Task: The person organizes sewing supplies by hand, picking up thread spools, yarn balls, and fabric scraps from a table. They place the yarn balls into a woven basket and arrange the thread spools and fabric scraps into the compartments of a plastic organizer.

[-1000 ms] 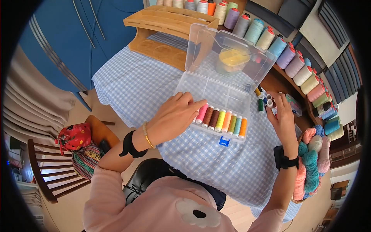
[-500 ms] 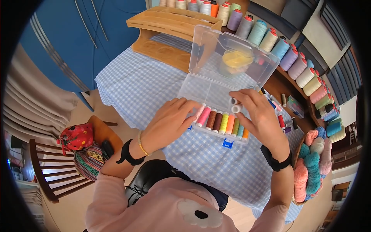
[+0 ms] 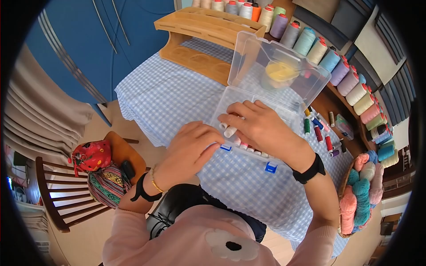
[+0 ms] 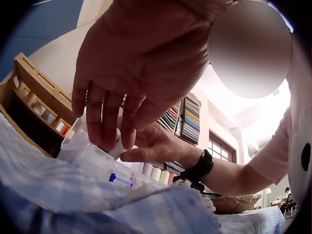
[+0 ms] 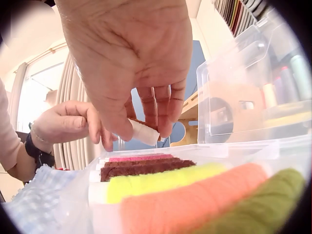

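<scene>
Just left of centre in the head view, the right hand [image 3: 259,126] grasps a small white-ended thread spool [image 3: 230,131] between thumb and fingers, above the box; a second white spool end shows beside it. The left hand [image 3: 191,142] is released, its fingers loosely extended over the box's front left corner, close to the held spool.

The compartment box [image 3: 231,96] is smooth, clear, thin-walled plastic with blue latches [image 3: 271,167] along its front; its see-through lid [image 3: 245,73] stands raised behind. Across the lower part of the right wrist view, cylindrical thread spools [image 5: 190,197] lie side by side inside, wound with slightly fuzzy pink, brown, yellow, coral and olive thread.

Beneath is a blue-and-white gingham cloth [image 3: 148,97], its edge draping down the front. A stretch of cloth lies open left of the box, below the curved wooden rack [image 3: 208,27] at upper centre. Right of the box, loose spools [image 3: 329,143] lie scattered, near a basket of soft yarn skeins [image 3: 361,195] at lower right.
</scene>
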`<state>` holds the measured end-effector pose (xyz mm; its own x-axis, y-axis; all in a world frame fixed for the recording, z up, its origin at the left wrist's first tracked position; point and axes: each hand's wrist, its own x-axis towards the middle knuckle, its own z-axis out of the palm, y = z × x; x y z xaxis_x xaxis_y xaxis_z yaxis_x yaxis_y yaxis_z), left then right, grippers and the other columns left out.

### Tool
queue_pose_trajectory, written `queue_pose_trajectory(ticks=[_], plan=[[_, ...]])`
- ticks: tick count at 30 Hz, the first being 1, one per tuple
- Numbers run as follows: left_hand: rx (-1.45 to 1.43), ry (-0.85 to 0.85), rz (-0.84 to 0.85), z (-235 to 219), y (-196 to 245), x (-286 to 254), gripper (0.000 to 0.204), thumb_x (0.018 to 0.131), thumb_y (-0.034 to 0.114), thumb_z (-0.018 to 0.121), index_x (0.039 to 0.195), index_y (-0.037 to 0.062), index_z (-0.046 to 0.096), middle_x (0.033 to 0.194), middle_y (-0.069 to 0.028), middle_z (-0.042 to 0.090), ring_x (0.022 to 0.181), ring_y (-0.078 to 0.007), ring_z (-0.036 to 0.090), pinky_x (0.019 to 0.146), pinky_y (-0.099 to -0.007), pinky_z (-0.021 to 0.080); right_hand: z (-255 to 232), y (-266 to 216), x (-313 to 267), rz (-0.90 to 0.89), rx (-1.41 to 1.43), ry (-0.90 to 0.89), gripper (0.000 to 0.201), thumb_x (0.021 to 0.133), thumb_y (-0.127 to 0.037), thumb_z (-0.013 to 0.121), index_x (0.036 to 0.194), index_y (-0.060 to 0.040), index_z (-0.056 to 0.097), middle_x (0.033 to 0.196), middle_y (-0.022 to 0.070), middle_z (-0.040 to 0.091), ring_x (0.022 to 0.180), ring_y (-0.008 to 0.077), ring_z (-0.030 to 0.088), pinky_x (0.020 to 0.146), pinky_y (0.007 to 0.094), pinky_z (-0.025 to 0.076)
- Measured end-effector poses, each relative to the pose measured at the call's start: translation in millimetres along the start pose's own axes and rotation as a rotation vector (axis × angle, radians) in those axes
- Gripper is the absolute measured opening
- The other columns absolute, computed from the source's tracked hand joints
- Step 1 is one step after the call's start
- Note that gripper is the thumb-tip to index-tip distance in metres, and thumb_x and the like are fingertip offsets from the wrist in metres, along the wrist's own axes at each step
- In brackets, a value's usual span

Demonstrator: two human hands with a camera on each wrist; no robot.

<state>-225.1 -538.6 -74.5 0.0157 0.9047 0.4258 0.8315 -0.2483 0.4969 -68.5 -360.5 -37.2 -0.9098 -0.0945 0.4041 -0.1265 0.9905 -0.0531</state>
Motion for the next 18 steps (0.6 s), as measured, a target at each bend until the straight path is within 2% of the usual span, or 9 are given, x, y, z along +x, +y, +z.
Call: queue_pose_trajectory(ticks=[6, 9, 14, 16, 18], plan=[[-0.013, 0.050, -0.140, -13, 1, -3, 0.021, 0.091, 0.008, 0.059, 0.112, 0.0064, 0.062, 0.111, -0.0112, 0.065, 0.104, -0.0342, 0.057, 0.095, -0.0429, 0.043, 7, -3, 0, -0.057, -0.034, -0.092, 0.029, 0.079, -0.003, 0.064, 0.107, -0.0099, 0.066, 0.101, 0.0053, 0.059, 0.095, 0.0219, 0.060, 0.084, 0.0345, 0.047], [-0.030, 0.065, -0.132, -8, 1, -3, 0.024, 0.091, 0.008, 0.059, 0.115, 0.0058, 0.061, 0.113, -0.0124, 0.064, 0.103, -0.0345, 0.057, 0.094, -0.0423, 0.043, -6, -8, -5, -0.013, 0.015, -0.086, 0.030, 0.079, -0.002, 0.064, 0.108, -0.0099, 0.067, 0.106, 0.0067, 0.061, 0.099, 0.0234, 0.061, 0.086, 0.0355, 0.047], [0.026, 0.037, -0.066, 0, -2, 1, 0.029, 0.091, 0.008, 0.060, 0.119, 0.0064, 0.061, 0.120, -0.0126, 0.063, 0.113, -0.0332, 0.056, 0.105, -0.0449, 0.039, -39, -10, -39, 0.165, -0.033, -0.029, 0.041, 0.074, 0.001, 0.067, 0.114, -0.0081, 0.066, 0.118, 0.0107, 0.062, 0.106, 0.0287, 0.061, 0.090, 0.0376, 0.048], [0.030, 0.031, -0.021, 4, -2, 5, 0.031, 0.090, 0.009, 0.060, 0.121, 0.0069, 0.061, 0.122, -0.0126, 0.063, 0.118, -0.0325, 0.056, 0.110, -0.0466, 0.037, -52, -2, -62, 0.217, -0.053, -0.012, 0.041, 0.074, 0.002, 0.066, 0.114, -0.0068, 0.065, 0.114, 0.0118, 0.063, 0.102, 0.0312, 0.061, 0.087, 0.0391, 0.048], [0.074, 0.005, -0.028, 6, -1, 6, 0.034, 0.090, 0.010, 0.060, 0.125, 0.0082, 0.061, 0.126, -0.0127, 0.063, 0.123, -0.0312, 0.055, 0.116, -0.0502, 0.030, -70, 10, -86, 0.352, -0.046, 0.048, 0.038, 0.077, 0.003, 0.066, 0.113, -0.0064, 0.065, 0.110, 0.0134, 0.063, 0.099, 0.0327, 0.062, 0.086, 0.0398, 0.048]])
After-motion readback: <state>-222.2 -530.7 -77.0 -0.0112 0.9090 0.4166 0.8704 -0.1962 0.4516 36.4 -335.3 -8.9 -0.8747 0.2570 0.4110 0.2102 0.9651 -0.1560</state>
